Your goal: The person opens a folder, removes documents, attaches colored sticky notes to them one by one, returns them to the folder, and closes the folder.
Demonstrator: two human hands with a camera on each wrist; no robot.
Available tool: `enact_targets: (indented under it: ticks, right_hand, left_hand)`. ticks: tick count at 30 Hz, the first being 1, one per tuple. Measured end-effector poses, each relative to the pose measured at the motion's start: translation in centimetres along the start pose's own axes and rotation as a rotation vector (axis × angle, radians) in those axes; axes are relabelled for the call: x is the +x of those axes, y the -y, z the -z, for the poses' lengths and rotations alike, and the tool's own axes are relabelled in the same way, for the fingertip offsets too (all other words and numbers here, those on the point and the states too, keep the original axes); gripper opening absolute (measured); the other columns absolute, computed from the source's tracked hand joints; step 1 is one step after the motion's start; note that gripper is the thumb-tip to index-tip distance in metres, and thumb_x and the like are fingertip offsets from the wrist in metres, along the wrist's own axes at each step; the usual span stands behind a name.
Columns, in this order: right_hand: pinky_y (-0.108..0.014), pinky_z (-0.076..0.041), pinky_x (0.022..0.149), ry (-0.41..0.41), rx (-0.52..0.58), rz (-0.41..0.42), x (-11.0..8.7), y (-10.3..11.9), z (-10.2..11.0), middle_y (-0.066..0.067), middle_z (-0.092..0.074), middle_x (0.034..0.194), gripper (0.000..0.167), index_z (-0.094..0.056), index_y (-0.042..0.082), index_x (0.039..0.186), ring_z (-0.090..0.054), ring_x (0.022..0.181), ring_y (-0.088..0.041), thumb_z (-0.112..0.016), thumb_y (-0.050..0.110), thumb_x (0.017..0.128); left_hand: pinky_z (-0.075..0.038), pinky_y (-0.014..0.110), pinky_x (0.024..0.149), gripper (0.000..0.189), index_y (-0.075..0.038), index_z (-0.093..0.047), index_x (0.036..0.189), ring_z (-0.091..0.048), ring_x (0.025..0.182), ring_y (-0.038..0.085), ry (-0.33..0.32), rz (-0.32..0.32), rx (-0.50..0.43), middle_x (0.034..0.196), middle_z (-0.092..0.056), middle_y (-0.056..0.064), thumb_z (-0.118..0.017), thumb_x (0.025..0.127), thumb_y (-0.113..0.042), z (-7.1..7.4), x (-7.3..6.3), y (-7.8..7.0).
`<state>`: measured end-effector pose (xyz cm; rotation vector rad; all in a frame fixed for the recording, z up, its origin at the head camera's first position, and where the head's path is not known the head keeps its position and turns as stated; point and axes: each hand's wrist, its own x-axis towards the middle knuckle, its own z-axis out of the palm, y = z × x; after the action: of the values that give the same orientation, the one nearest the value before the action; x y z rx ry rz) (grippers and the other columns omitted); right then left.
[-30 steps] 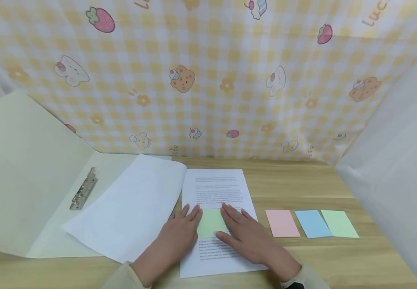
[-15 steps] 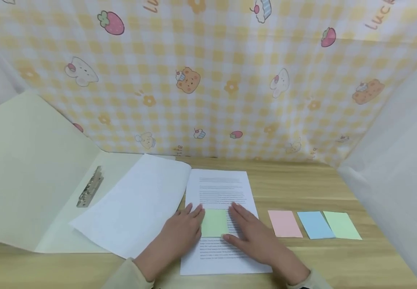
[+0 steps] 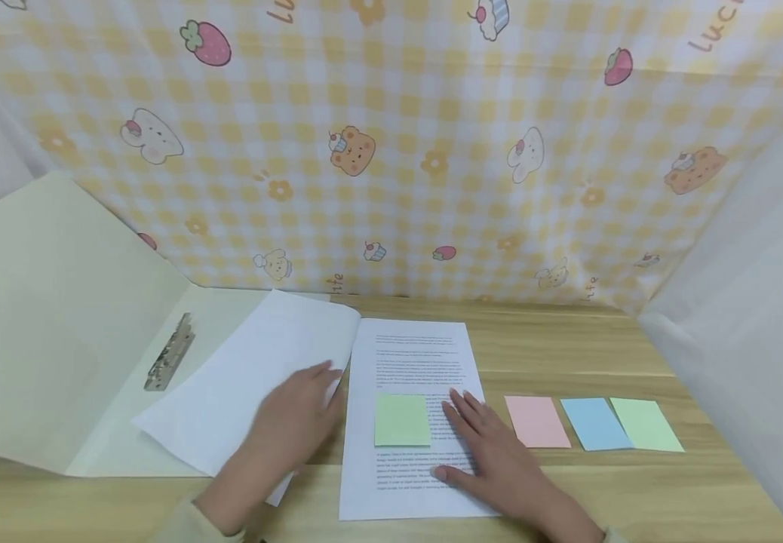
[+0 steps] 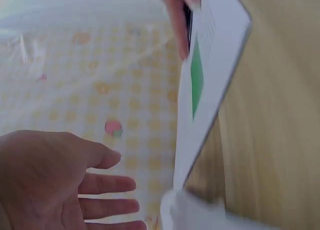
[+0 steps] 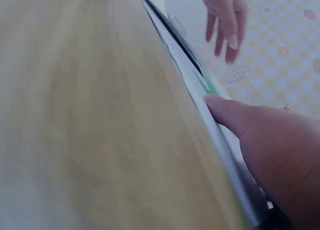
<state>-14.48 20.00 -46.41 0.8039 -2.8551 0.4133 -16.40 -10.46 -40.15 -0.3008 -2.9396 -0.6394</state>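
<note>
A green sticky note (image 3: 402, 420) lies flat on the printed page (image 3: 408, 494), near its middle. My right hand (image 3: 500, 460) rests on the page's right side with straight fingers, just right of the note. Off to the left, my left hand (image 3: 293, 422) is over the turned-back white sheet (image 3: 249, 377), and nothing is in its grasp. The left wrist view shows that hand's fingers (image 4: 107, 206) extended and spread apart. In the right wrist view, my right thumb (image 5: 235, 113) lies at the paper stack beside the green note.
An open pale folder (image 3: 59, 324) with a metal clip (image 3: 170, 354) stands at left, partly under the white sheet. Pink (image 3: 537, 421), blue (image 3: 597, 424) and green notes (image 3: 648, 424) lie on the wooden table (image 3: 561, 354) at right. A checked cloth (image 3: 405, 211) hangs behind.
My left hand has left the green note and moved left over the white sheet. My right hand has slid slightly right and towards me, off the note's edge. The note stays on the page.
</note>
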Motion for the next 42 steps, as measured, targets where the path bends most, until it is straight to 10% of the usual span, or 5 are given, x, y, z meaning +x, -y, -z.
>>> enact_targets:
  ticks: [4, 12, 23, 31, 42]
  right_hand:
    - [-0.013, 0.007, 0.124, -0.079, -0.031, 0.043, -0.3, -0.1, -0.7, -0.011, -0.042, 0.161, 0.081, -0.047, 0.008, 0.151, -0.039, 0.149, -0.033, -0.059, 0.064, 0.093]
    - [-0.016, 0.007, 0.125, -0.084, -0.063, 0.051, -0.1, 0.1, -1.2, -0.01, -0.039, 0.162, 0.084, -0.045, 0.008, 0.153, -0.037, 0.151, -0.03, -0.057, 0.067, 0.093]
    - [-0.018, 0.007, 0.126, -0.095, -0.09, 0.041, -0.5, -0.4, -1.5, -0.008, -0.038, 0.164, 0.085, -0.044, 0.009, 0.153, -0.036, 0.152, -0.028, -0.057, 0.067, 0.092]
    - [-0.016, 0.009, 0.125, -0.068, -0.075, 0.016, -0.4, -0.5, -1.4, -0.007, -0.036, 0.164, 0.086, -0.043, 0.01, 0.154, -0.034, 0.153, -0.028, -0.055, 0.069, 0.092]
    - [-0.017, 0.006, 0.126, -0.08, -0.073, 0.018, -0.5, -0.5, -1.4, -0.007, -0.037, 0.164, 0.086, -0.043, 0.011, 0.154, -0.035, 0.153, -0.028, -0.056, 0.069, 0.092]
  left_hand:
    - [-0.046, 0.064, 0.104, 0.042, -0.004, -0.062, 0.135, -0.055, 0.13, 0.048, -0.049, 0.095, 0.034, 0.146, -0.055, 0.023, -0.059, 0.101, -0.029, 1.8, -0.8, 3.7]
    - [-0.041, 0.074, 0.096, 0.079, 0.014, -0.042, 0.142, -0.043, 0.124, 0.065, -0.027, 0.318, 0.191, 0.144, -0.039, 0.043, -0.055, 0.099, -0.051, 4.3, -3.5, 10.8]
    - [-0.044, 0.058, 0.068, 0.116, 0.023, -0.032, 0.136, -0.047, 0.095, 0.061, 0.129, 0.504, 0.144, 0.116, -0.036, 0.048, -0.04, 0.089, -0.083, 4.9, -4.7, 14.0]
    - [-0.052, 0.057, 0.071, 0.102, 0.017, -0.034, 0.139, -0.061, 0.095, 0.054, 0.208, 0.475, 0.019, 0.124, -0.047, 0.046, -0.058, 0.09, -0.07, 4.8, -4.0, 15.7]
    - [-0.054, 0.053, 0.081, 0.049, 0.015, -0.057, 0.129, -0.069, 0.096, 0.045, 0.103, 0.344, -0.142, 0.11, -0.071, 0.034, -0.06, 0.099, -0.024, 5.5, -3.5, 16.9]
